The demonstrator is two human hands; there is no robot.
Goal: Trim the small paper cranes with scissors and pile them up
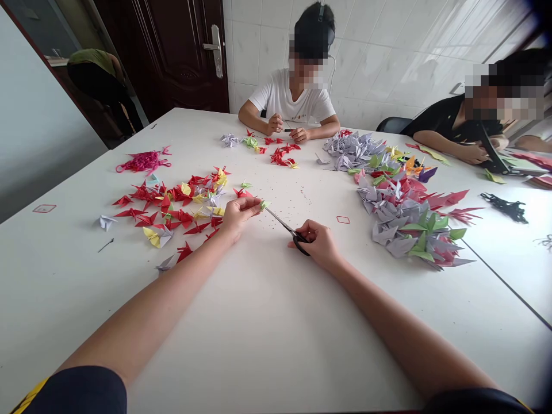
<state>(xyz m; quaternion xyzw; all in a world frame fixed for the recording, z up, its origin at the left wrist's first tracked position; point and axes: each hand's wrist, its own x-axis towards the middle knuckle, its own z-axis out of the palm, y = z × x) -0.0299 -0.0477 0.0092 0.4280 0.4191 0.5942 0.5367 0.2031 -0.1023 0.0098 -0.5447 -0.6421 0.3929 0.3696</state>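
Note:
In my left hand (240,217) a small green folded paper piece (264,205), likely a paper crane, is pinched between thumb and fingers. My right hand (319,242) is closed round the black handles of a pair of scissors (284,224). The scissor tips reach up to the green paper; whether the blades are apart I cannot tell. Left of my left hand lies a loose spread of red, yellow and lilac paper cranes (172,201). Tiny paper scraps (304,195) dot the white table (267,322) just beyond the scissors.
A large heap of lilac, red and green paper cranes (397,201) lies at the right. Pink cord (144,161) sits at the far left, black cord (504,206) at the far right. Across the table sits a person in white (297,95); another in black (448,123) sits at right.

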